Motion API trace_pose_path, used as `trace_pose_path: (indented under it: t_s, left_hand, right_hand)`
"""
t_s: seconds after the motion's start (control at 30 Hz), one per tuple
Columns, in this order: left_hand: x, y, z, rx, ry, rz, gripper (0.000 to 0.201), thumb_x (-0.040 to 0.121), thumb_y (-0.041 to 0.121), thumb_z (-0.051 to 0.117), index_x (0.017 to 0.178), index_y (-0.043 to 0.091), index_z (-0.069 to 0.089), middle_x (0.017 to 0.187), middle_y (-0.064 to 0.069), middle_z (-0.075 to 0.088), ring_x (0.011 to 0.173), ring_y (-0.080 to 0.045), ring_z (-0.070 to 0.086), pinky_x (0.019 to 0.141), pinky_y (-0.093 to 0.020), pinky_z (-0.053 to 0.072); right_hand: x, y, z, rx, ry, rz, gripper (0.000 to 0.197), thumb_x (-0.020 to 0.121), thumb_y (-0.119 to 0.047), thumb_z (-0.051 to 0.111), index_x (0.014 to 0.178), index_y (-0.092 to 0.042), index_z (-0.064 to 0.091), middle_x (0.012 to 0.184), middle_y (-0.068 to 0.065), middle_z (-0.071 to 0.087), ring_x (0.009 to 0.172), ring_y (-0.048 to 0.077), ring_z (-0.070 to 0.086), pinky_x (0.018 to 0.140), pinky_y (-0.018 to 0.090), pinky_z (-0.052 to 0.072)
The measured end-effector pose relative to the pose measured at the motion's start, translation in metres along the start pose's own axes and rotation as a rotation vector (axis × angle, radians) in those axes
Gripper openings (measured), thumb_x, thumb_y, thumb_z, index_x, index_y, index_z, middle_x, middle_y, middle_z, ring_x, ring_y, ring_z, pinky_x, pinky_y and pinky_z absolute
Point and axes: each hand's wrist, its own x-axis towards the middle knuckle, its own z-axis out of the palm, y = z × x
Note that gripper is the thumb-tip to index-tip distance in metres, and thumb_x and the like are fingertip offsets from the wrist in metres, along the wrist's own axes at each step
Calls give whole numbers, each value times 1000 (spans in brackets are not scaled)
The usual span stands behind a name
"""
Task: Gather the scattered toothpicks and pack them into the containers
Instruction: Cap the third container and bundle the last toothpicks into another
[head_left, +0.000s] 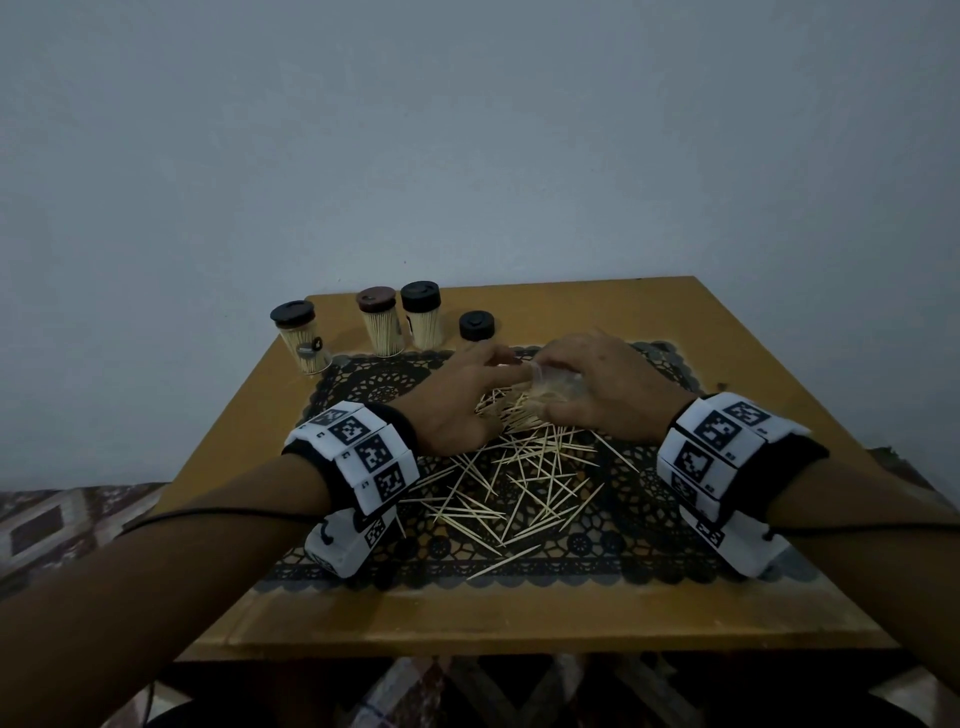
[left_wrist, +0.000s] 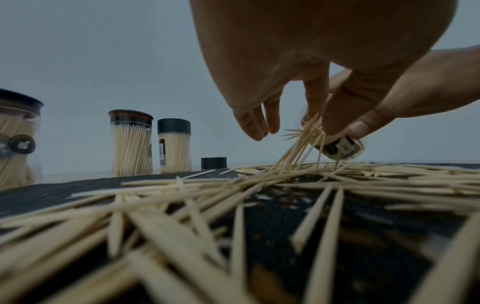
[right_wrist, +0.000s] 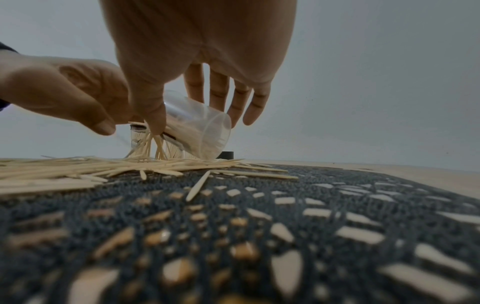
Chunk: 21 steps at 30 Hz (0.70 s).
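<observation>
Loose toothpicks (head_left: 519, 483) lie scattered over a dark lace mat (head_left: 654, 525), thickest under my hands. My right hand (head_left: 571, 387) holds a clear plastic container (right_wrist: 202, 131) tilted low over the pile, thumb on one side and fingers on the other, its mouth turned toward my left hand. At that mouth, my left hand (left_wrist: 330, 123) pinches a bunch of toothpicks (left_wrist: 303, 139) between thumb and index finger, the other fingers hanging loose. Some toothpicks lie inside the container.
Three capped containers full of toothpicks stand along the table's back left: (head_left: 304, 340), (head_left: 382, 327), (head_left: 423, 317). A loose black lid (head_left: 476, 326) sits beside them. The wooden table (head_left: 727, 322) backs onto a plain wall. Patterned fabric (head_left: 52, 519) lies beyond its left edge.
</observation>
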Motion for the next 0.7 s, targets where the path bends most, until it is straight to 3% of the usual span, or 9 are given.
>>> trace_pose_path:
  t_s: [0.1,0.2,0.4,0.53,0.63,0.7]
  left_hand:
    - [0,1,-1,-28,-48,-15,58,83,13,67,137,19,49,138,-6,39,128,-22,32,108,-38,28]
    - [-1,2,-1,-55,-36,-18,58,83,13,67,137,15,47,135,-7,41,125,-21,34,106,-36,30]
    - [-1,3,0,-62,-62,-41,59,84,15,67,138,17,44,134,-8,41,124,-22,35,105,-38,32]
    - [0,3,0,-74,-107,-58,59,85,18,67,139,19,44,135,-4,40,121,-18,40,99,-30,34]
    - [0,3,-1,-86,-111,-62,60,85,20,67,140,20,42,131,-3,41,115,-16,43,94,-27,36]
    - [0,4,-2,-80,-113,-55,54,86,20,66,135,17,46,129,-4,43,112,-17,45,96,-32,39]
  right_hand:
    - [0,0,1,5,-3,-1,38,80,-42,75,106,-16,66,96,-2,64,86,17,53,74,30,34]
    - [1,0,1,16,0,-2,37,78,-37,76,107,-17,66,97,-2,63,87,18,53,77,32,36]
    - [1,3,4,34,39,-7,36,79,-41,75,105,-18,66,92,-7,60,83,16,50,70,30,31]
    - [1,3,4,50,44,-8,34,79,-42,75,102,-19,66,89,-8,60,79,14,50,68,31,34]
    - [1,2,2,56,37,3,34,79,-40,76,102,-17,66,90,-5,62,80,16,52,68,34,41]
    - [1,1,2,67,30,-2,35,78,-39,76,103,-16,67,91,-3,64,80,18,55,69,35,44]
